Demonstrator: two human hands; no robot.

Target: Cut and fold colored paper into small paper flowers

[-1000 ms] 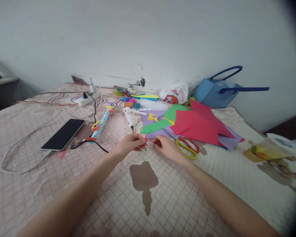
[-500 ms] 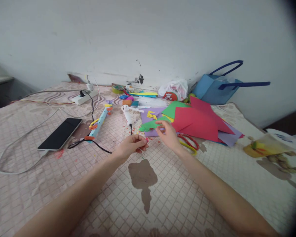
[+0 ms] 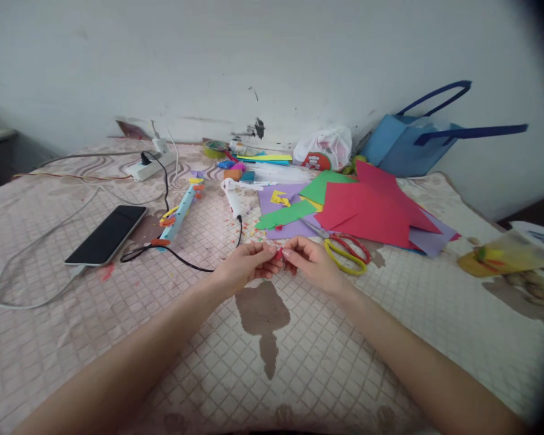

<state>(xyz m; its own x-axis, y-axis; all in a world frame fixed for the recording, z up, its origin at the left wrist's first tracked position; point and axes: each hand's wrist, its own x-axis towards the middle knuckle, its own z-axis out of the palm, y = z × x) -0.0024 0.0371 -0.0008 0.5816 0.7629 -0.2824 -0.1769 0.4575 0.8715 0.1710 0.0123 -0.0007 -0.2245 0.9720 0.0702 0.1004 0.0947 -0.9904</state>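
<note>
A small red piece of paper (image 3: 279,254) is pinched between the thumb and fingers of my left hand (image 3: 249,262), just above the table. My right hand (image 3: 309,261) meets it from the other side, thumb and forefinger closed on the piece's right edge. Fingers hide most of its shape. Right beside my right hand lie scissors with red and yellow handles (image 3: 348,255). Beyond the hands are a green paper strip (image 3: 286,215), a purple sheet (image 3: 299,229) and large red sheets (image 3: 367,211). A tiny red scrap (image 3: 278,228) lies by the strip.
A white glue gun (image 3: 232,199) with a black cord stands behind my left hand. To the left are a light-blue strip with coloured pieces (image 3: 179,214), a phone (image 3: 107,235) on a cable, and a power strip (image 3: 152,167). A plastic cup (image 3: 489,257) lies at right; a blue bag (image 3: 403,145) is behind.
My right hand left my left hand, reached over the green strip with fingers apart, then came back to the red piece. A red scrap now shows beside the strip. The view has shifted slightly.
</note>
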